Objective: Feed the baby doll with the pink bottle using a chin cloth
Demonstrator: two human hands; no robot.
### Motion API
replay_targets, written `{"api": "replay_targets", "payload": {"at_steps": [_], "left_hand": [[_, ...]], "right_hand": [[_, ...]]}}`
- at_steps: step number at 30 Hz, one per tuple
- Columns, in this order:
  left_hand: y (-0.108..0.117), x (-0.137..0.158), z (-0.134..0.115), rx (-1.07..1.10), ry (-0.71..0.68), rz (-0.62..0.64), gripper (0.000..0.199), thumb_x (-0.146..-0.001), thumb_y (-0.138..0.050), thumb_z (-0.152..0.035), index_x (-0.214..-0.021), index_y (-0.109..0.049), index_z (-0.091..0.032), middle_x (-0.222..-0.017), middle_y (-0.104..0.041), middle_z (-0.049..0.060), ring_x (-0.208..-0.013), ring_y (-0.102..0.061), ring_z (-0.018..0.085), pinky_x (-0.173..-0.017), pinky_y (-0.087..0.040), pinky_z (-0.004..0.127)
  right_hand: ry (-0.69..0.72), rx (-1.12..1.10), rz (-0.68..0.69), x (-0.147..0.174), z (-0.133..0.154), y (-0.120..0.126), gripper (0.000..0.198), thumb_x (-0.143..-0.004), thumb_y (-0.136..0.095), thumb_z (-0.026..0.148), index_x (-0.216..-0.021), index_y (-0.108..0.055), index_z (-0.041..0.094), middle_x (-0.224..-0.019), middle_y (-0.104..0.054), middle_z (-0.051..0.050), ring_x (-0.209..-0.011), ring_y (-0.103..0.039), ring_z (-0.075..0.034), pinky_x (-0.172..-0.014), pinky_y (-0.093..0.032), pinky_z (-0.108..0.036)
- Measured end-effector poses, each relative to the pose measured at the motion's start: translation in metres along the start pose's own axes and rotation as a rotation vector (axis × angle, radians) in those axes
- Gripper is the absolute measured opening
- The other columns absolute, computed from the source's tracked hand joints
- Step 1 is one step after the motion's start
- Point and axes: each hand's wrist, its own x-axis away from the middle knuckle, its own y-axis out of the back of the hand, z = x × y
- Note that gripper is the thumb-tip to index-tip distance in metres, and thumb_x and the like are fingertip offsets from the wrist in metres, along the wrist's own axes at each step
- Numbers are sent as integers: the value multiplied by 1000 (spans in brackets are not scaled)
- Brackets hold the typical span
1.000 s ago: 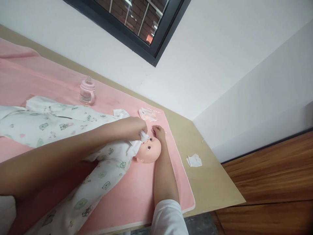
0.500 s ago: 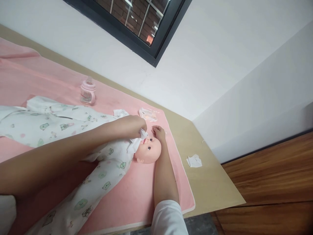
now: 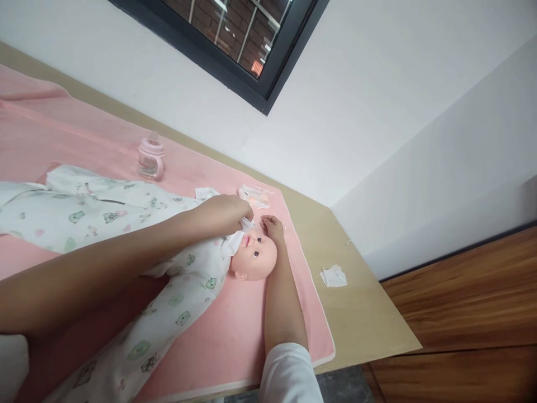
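Note:
A baby doll [image 3: 259, 261] lies face up in a white printed outfit [image 3: 126, 204] on a pink mat [image 3: 235, 330]. My left hand [image 3: 230, 211] reaches in from the left, closed around a white tissue [image 3: 247, 225] just beside the doll's mouth and cheek. Its fingertips are mostly hidden behind the back of the hand. Beyond the doll's head lies my right hand [image 3: 273, 227], palm side partly up, fingers loosely bent with nothing in them. The right forearm runs along the crown of the doll's head.
A pink-topped baby bottle [image 3: 150, 159] stands on the mat's far side. A clear plastic packet [image 3: 254, 197] lies near the hands. On the wooden tabletop [image 3: 356, 319] sits a crumpled white tissue [image 3: 334, 276]. A wall with a dark-framed window [image 3: 262, 92] rises behind.
My left hand has drawn the tissue slightly away from the doll's mouth, so the lips and chin show more. The right arm stays in place.

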Motion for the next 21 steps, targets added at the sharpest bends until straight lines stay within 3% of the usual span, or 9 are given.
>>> {"api": "replay_targets", "payload": {"at_steps": [10,17,21], "left_hand": [[1,0,-2,52,-23,66,15,-71,-55,-16,-77,-67,-21,-79,-69,7,-72,-61,22,-56,-28,29],[6,2,-10,-6,13,64,11,-73,-50,-12,-65,-47,-20,-70,-61,5,-67,-56,21,-54,-26,30],[7,2,-12,10,4,58,14,-73,-51,-12,-64,-44,-20,-67,-57,5,-64,-54,20,-55,-24,30]], "right_hand": [[0,-1,0,1,2,0,12,-74,-63,21,-85,-67,18,-83,-71,-2,-75,-63,-13,-84,-53,-31],[20,2,21,0,1,0,13,-72,-62,23,-84,-66,18,-72,-65,1,-74,-61,-13,-83,-51,-31],[20,4,24,-1,1,0,13,-72,-60,22,-83,-65,18,-67,-61,3,-72,-60,-13,-82,-51,-30]]}}
